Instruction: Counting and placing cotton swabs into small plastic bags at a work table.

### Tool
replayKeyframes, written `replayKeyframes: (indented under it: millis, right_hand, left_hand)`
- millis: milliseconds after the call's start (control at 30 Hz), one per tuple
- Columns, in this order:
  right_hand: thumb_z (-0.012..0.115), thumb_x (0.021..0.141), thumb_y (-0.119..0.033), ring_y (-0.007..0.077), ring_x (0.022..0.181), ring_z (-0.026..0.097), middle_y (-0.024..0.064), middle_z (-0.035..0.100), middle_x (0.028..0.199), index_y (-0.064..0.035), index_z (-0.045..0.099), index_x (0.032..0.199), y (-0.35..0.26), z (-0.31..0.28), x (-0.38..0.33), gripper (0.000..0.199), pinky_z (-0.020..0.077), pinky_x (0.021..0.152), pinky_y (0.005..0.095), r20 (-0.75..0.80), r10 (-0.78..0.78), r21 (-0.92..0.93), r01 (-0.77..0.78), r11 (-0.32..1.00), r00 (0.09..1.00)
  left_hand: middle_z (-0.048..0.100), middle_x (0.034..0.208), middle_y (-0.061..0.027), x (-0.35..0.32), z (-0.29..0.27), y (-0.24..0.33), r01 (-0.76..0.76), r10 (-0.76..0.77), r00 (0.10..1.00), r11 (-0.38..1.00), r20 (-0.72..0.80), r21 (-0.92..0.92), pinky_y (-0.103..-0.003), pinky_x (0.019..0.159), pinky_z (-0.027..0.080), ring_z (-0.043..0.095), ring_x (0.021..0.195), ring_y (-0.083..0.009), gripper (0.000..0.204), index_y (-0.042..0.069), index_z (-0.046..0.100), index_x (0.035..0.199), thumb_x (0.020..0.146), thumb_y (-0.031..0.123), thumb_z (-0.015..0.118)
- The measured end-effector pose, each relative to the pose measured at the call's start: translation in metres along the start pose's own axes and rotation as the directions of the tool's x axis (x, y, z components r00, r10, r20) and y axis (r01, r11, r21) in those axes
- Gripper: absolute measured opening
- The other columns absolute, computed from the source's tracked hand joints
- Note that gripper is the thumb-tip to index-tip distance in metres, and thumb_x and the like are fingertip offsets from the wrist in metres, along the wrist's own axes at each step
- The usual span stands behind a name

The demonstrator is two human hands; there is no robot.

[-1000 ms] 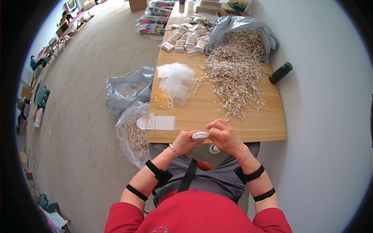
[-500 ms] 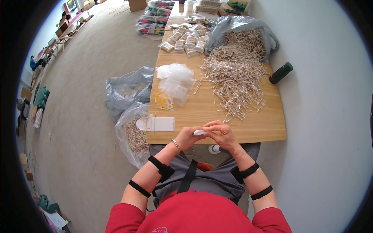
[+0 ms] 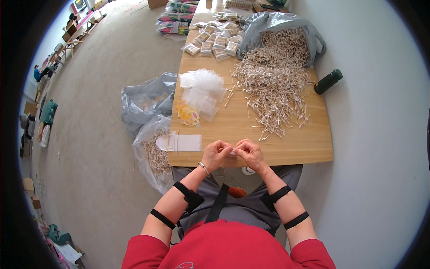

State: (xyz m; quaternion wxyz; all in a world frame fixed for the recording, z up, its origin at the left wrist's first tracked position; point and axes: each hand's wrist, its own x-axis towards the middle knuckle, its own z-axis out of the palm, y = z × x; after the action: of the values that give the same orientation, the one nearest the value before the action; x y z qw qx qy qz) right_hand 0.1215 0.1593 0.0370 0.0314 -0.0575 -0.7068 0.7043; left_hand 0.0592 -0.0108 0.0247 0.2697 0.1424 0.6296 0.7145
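Note:
My left hand [image 3: 216, 154] and my right hand [image 3: 249, 153] meet at the near edge of the wooden table [image 3: 304, 148], both pinching a small clear packet [image 3: 232, 152] between the fingertips. Most of the packet is hidden by my fingers. A big heap of cotton swabs [image 3: 273, 76] lies on the table beyond my hands, spilling from a grey plastic bag [image 3: 268, 22]. A pile of small clear plastic bags [image 3: 201, 87] and some yellow printed slips [image 3: 189, 115] lie left of the heap.
A white flat tool [image 3: 179, 142] lies near the table's left front corner. Filled packets [image 3: 215, 40] cover the far end. A dark green bottle [image 3: 328, 81] rests at the right edge. Two plastic bags [image 3: 150, 121] sit on the floor, left.
My hands have slid a little left and forward along the table edge, and the packet is now more enclosed by my fingertips. Nothing on the table has moved.

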Motion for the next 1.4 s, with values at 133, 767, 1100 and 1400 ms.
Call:
replayKeyframes:
  millis: [133,767,1100,1400]
  right_hand:
    - [0.065,0.081,-0.007,0.0078,0.077,0.05,0.0022,0.057,0.087,-0.0012,0.061,0.075,0.006,-0.002,0.002,0.009,0.0416,0.07,0.0221,0.043,0.051,0.03,-0.052,0.998,0.998]
    - [0.069,0.075,-0.005,0.0218,0.084,0.06,0.0067,0.063,0.086,-0.0026,0.066,0.093,-0.013,0.002,-0.014,0.018,0.0498,0.071,0.0303,0.09,-0.416,-0.496,0.403,0.769,0.905]
    - [0.065,0.068,-0.007,0.0213,0.087,0.058,0.0031,0.061,0.093,-0.0077,0.065,0.091,-0.021,0.008,-0.02,0.023,0.0502,0.07,0.0322,0.291,-0.614,-0.833,0.51,0.216,0.734]
    - [0.068,0.07,-0.003,0.0253,0.09,0.056,0.0067,0.062,0.092,-0.0073,0.068,0.095,-0.018,0.009,-0.012,0.026,0.047,0.081,0.0341,0.06,-0.341,-0.551,0.316,0.772,0.938]
  left_hand:
    - [0.063,0.082,-0.0016,0.005,-0.004,-0.001,0.07,-0.074,0.996,0.994,0.049,0.083,-0.021,0.069,0.047,0.057,0.077,-0.0053,0.016,-0.001,0.061,0.09,0.088,0.015,0.063]
    - [0.064,0.091,-0.0038,-0.015,-0.014,0.02,-0.544,0.615,0.764,0.453,0.194,0.706,-0.034,0.076,0.048,0.059,0.085,-0.0218,0.02,0.01,0.067,0.091,0.072,0.008,0.069]
    - [0.064,0.09,0.0001,-0.026,-0.012,0.027,-0.567,0.685,0.641,0.118,0.347,0.815,-0.032,0.073,0.045,0.059,0.081,-0.0161,0.024,0.013,0.066,0.091,0.068,0.008,0.066]
    - [0.066,0.087,-0.0092,-0.016,-0.011,0.017,-0.361,0.406,0.912,0.732,0.055,0.577,-0.03,0.072,0.051,0.063,0.079,-0.021,0.02,0.004,0.067,0.092,0.073,0.005,0.072]
